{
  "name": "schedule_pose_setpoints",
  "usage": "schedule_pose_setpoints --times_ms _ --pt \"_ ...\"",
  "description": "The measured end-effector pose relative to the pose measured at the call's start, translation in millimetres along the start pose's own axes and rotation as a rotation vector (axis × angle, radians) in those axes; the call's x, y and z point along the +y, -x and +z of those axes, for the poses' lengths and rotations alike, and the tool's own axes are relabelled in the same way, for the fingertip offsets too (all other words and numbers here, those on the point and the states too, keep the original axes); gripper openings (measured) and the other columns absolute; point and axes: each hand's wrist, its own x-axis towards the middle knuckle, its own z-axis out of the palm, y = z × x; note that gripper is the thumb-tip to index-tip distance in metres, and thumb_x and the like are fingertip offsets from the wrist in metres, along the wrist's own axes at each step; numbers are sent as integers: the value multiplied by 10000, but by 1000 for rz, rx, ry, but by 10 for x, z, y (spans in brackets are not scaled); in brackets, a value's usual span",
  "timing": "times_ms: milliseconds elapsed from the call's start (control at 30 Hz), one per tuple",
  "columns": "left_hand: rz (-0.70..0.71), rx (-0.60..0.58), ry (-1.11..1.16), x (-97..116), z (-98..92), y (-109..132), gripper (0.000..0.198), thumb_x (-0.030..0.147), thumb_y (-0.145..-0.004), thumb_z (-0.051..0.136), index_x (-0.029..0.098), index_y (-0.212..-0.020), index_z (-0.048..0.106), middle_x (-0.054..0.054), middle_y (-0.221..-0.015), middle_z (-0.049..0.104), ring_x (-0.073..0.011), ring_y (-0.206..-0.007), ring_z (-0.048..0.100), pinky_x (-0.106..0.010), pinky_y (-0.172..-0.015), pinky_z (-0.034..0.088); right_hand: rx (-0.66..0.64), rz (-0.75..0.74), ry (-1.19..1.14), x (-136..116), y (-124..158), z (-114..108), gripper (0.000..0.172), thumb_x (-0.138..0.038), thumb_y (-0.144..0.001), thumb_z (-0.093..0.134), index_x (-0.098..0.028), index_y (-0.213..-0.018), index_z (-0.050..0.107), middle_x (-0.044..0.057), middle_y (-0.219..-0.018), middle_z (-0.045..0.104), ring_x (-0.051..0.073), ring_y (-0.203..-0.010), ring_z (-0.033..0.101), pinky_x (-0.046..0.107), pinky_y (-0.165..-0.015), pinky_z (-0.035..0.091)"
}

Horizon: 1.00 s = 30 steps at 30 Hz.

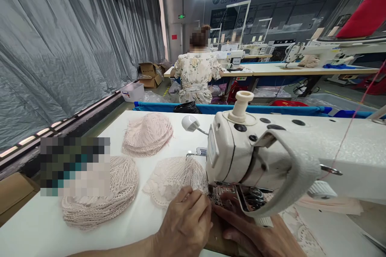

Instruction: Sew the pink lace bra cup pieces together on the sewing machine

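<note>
From where I sit, the biggest thing I see is the grey curtain (75,28) down the left side, then the white table (33,229) across the front. On its right stands the sewing machine (316,136), its head over my two hands. Beyond the table, a person (197,72) in a flowered top sits with their back to me. My left hand (183,225) is bunched, fingers folded well in, at the near edge of the lace (170,180); its fingertips are hidden, so I cannot tell whether it pinches that edge. My right hand (256,229) is reaching in under the machine head, fingers straight and apart, partly hidden, with no hold on anything that I can make out. The lace lies on the table just left of the machine head, its right edge beside the foot. One stack (125,196) of lace sits left of it, a smaller stack (147,134) behind. A pink thread (346,128) slants down to the machine.
</note>
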Motion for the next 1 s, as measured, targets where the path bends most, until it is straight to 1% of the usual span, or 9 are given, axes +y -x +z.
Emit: schedule_pose_setpoints --times_ms 100,200,267,367,500,633,733,833,1000 --pt "-16 -19 8 -8 -23 -15 149 67 -849 441 85 -893 582 -62 -763 579 -190 -758 562 -360 -714 483 -3 33 -39 -1 15 4 297 -415 -921 429 -321 -1055 677 55 -791 708 209 -748 663 287 -588 527" --pt "-21 -22 3 -14 -40 -24 162 57 -851 432 81 -909 581 -63 -768 580 -188 -755 566 -361 -715 487 7 58 -48 1 15 2 244 -422 -896 485 -355 -1028 679 36 -790 702 204 -736 653 274 -561 506" --pt "-15 -11 -10 -16 -42 -24 171 48 -853 421 82 -903 581 -64 -768 581 -186 -753 567 -359 -712 489 15 55 -39 1 17 17 247 -419 -900 476 -352 -1019 682 38 -765 694 214 -719 649 284 -537 498" --pt "-4 4 -28 -18 -33 -20 180 37 -857 410 83 -883 582 -65 -752 579 -186 -755 571 -359 -711 492 52 58 -53 -5 34 62 275 -426 -910 450 -331 -1011 688 46 -741 683 212 -712 645 294 -552 502" --pt "1 23 -37 -18 -11 -10 181 35 -857 412 78 -869 587 -67 -739 581 -198 -787 579 -365 -721 495 60 105 -80 -13 61 92 189 -419 -855 556 -354 -967 693 30 -767 677 212 -733 639 307 -592 507" --pt "7 39 -40 -13 -4 -8 165 36 -851 429 83 -844 587 -73 -760 589 -204 -812 581 -371 -732 494 65 96 -70 -7 66 95 170 -407 -843 573 -350 -946 696 32 -766 676 225 -743 640 328 -613 511" --pt "-11 18 -28 -31 -16 -24 155 35 -845 438 79 -850 587 -69 -760 586 -205 -808 579 -369 -729 491 74 89 -58 -10 57 108 202 -417 -863 535 -335 -960 693 36 -759 677 223 -751 643 333 -642 516" --pt "-17 11 -23 -78 -29 -53 171 30 -845 423 88 -865 583 -64 -765 586 -196 -795 576 -361 -728 485 84 72 -34 -24 15 96 267 -398 -910 448 -309 -989 688 56 -813 693 223 -762 647 336 -655 521" --pt "-57 -45 -44 -159 -39 -89 135 61 -835 451 109 -883 568 -53 -818 586 -193 -793 556 -380 -767 462 129 38 48 -21 -78 -33 381 -395 -949 336 -278 -932 698 76 -817 702 223 -711 643 334 -617 523"
